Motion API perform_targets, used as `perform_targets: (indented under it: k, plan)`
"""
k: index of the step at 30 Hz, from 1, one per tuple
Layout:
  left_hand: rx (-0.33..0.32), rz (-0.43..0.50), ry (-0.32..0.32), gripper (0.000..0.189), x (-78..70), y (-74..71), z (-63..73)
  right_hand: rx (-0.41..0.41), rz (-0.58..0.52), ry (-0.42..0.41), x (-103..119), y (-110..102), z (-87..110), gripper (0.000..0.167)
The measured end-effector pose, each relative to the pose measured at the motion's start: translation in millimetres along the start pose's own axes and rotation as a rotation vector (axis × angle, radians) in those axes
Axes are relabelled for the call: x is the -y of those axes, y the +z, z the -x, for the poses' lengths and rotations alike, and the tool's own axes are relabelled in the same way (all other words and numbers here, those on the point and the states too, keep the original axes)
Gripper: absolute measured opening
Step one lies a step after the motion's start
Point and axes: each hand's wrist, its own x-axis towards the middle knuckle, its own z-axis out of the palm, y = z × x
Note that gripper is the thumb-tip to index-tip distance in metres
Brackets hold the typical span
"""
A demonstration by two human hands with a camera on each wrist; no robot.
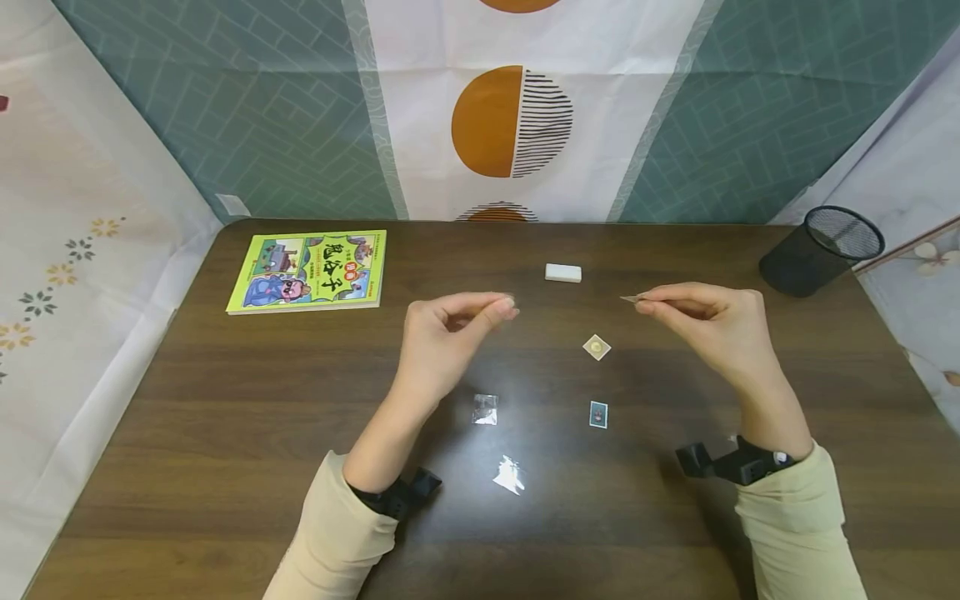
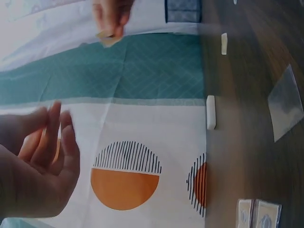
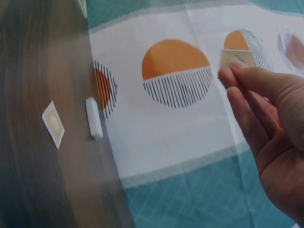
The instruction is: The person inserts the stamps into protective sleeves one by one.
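My right hand point(image 1: 708, 325) pinches a small flat tan square point(image 3: 235, 58) between thumb and fingertips, raised above the table. From the head view this piece appears nearly edge-on; the right wrist view shows a small dark mark on it. To the left, my left hand point(image 1: 457, 337) is also lifted, thumb and fingertips close together, with nothing visible between them. Between and below the hands lie a cream square point(image 1: 597, 347) with a round mark, turned like a diamond, a small blue stamp-like piece point(image 1: 598, 415) with a pale border, and a clear plastic packet point(image 1: 485, 409).
A white eraser-like block point(image 1: 562, 273) lies toward the table's back. A yellow-green book point(image 1: 311, 271) rests at the back left, and a black mesh pen holder point(image 1: 817, 250) stands at the back right. Bright glare shows on the brown table point(image 1: 225, 467).
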Motion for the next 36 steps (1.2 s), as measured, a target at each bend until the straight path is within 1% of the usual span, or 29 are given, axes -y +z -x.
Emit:
perform_targets:
  k: [2,5,6,8,10,15,17,20,22,23,26,27,29,31,33,36]
  plan:
    - [0.073,-0.068,0.024,0.013,0.7,2.5,2.2,0.008,-0.105,-0.05,7,4,0.4,0.02]
    - [0.156,-0.137,0.025,0.009,0.9,7.4,5.1,0.028,-0.165,-0.118,13,12,1.2,0.024]
    - [0.175,-0.151,0.02,0.009,1.2,9.0,5.9,0.032,-0.154,-0.133,14,14,1.4,0.025]
    - [0.204,-0.18,0.01,0.007,1.1,12.3,6.9,0.036,-0.083,-0.149,16,18,2.9,0.026]
    - [0.219,-0.217,0.023,0.007,1.8,14.2,7.7,0.048,-0.034,-0.152,19,22,4.3,0.026]
    - [0.237,-0.275,0.085,0.007,2.1,15.9,9.3,0.074,0.074,-0.169,31,28,8.2,0.025]
    - [0.24,-0.277,0.087,0.007,1.5,16.4,9.8,0.075,0.095,-0.187,36,30,10.1,0.025]
    - [0.256,-0.272,0.07,0.007,0.5,16.9,10.7,0.084,0.072,-0.217,42,33,13.2,0.028]
    - [0.264,-0.272,0.057,0.007,0.0,17.2,11.3,0.106,0.046,-0.256,46,34,14.7,0.029]
    - [0.265,-0.273,0.056,0.007,-0.2,17.3,11.5,0.121,0.042,-0.29,48,35,15.0,0.027]
    - [0.26,-0.283,0.068,0.009,-0.5,18.2,12.0,0.159,0.053,-0.375,51,36,15.8,0.016]
    - [0.255,-0.291,0.078,0.009,-0.4,18.6,12.1,0.163,0.067,-0.396,51,36,15.8,0.016]
    - [0.243,-0.305,0.099,0.01,-0.6,19.2,12.7,0.172,0.103,-0.415,51,37,16.0,0.024]
    - [0.232,-0.322,0.117,0.01,-0.4,20.0,13.5,0.187,0.131,-0.396,51,37,16.6,0.028]
    - [0.219,-0.341,0.135,0.01,-0.8,20.9,14.5,0.209,0.152,-0.369,51,38,17.3,0.023]
    - [0.2,-0.366,0.161,0.009,-1.6,22.4,16.2,0.228,0.189,-0.351,51,40,18.3,0.019]
